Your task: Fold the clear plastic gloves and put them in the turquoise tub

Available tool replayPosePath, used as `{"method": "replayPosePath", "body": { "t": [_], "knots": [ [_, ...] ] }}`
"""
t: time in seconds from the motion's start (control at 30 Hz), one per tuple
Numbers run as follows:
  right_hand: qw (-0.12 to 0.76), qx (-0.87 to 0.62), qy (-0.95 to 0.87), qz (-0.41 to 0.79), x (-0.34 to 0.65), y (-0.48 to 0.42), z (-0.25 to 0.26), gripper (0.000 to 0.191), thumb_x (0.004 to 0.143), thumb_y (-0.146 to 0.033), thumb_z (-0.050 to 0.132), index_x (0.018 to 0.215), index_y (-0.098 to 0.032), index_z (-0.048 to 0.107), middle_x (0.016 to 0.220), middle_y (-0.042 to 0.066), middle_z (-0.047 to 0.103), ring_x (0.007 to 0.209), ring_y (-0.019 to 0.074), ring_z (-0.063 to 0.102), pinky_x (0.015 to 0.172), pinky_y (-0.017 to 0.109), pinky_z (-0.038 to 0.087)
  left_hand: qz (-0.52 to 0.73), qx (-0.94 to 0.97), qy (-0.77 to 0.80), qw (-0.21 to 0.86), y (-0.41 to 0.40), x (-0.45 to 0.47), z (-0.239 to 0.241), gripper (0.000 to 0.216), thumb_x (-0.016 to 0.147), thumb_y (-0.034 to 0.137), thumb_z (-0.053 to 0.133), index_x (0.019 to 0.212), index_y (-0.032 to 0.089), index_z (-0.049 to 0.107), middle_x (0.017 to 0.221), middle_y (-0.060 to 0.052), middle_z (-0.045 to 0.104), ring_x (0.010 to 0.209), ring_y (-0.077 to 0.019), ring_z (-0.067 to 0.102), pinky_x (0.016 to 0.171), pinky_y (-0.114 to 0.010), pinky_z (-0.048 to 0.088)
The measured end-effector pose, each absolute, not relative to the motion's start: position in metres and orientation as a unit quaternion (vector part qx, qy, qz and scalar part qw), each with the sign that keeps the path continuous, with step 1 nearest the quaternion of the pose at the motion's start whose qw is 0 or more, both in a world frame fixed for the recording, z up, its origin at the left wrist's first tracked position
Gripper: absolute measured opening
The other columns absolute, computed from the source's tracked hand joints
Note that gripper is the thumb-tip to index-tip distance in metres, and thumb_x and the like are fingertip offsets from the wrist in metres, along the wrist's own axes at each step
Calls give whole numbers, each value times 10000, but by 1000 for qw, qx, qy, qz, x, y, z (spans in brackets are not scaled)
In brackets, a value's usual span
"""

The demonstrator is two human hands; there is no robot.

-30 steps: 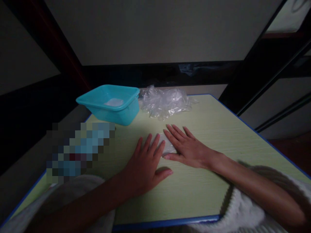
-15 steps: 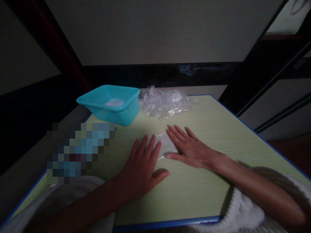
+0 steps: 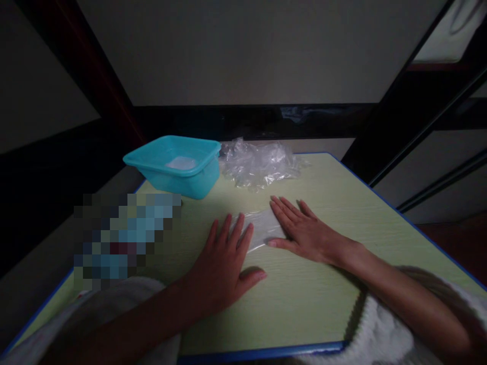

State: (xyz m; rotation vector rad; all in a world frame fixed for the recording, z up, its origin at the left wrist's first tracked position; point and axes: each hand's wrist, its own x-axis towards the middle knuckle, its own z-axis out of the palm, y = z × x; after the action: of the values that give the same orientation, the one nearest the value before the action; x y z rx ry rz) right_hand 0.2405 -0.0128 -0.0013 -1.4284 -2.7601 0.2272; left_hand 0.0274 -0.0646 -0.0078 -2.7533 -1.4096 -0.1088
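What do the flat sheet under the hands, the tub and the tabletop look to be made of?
Sheet: thin clear plastic film, probably a small bag; glossy, and the table shows through it. Tub: moulded teal plastic, smooth with a rolled rim. Table: pale green wood-grain laminate, matt, with a blue edge band; the core is hidden. Left hand and right hand lie flat, open, on the sheet's two ends.

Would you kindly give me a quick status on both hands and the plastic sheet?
Left hand and right hand flat, open, pressing the clear plastic sheet on the table. Nothing between them.

Teal basin [image 3: 178,165], pale-green table [image 3: 327,299]
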Motion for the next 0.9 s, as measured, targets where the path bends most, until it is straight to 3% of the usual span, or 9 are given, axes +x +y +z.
{"method": "replayPosePath", "body": {
  "t": [0.17,0.37,0.6,0.9],
  "knots": [
    [4,-461,-884,80,243,-14,0,947,791,-740,235,1440,-58,129,1478,192,84,1367,322,81,1066,597,129,-46,-891,-450,33,-65,25,-11,746,842,592,415,1361,59,366,1443,-243,282,1307,-437,268,988,-629,275],
    [22,-426,-899,96,248,-13,5,866,820,-698,268,1447,-113,142,1480,179,143,1367,308,109,1061,602,134,-56,-891,-449,32,-64,25,-12,746,837,586,429,1363,61,364,1441,-249,279,1305,-441,268,994,-636,265],
    [0,-431,-898,83,250,-11,5,876,818,-707,222,1435,-86,189,1488,174,106,1371,306,103,1071,580,130,-89,-903,-420,31,-66,25,-5,686,805,479,562,1375,158,356,1466,-252,209,1328,-455,184,974,-676,237],
    [16,-432,-900,61,253,-10,7,837,834,-686,213,1409,-82,280,1485,180,152,1365,321,139,1061,583,173,-165,-931,-324,4,-64,25,1,296,899,339,439,1024,142,621,1400,-177,399,1346,-338,241,1057,-622,124]
  ]
}}
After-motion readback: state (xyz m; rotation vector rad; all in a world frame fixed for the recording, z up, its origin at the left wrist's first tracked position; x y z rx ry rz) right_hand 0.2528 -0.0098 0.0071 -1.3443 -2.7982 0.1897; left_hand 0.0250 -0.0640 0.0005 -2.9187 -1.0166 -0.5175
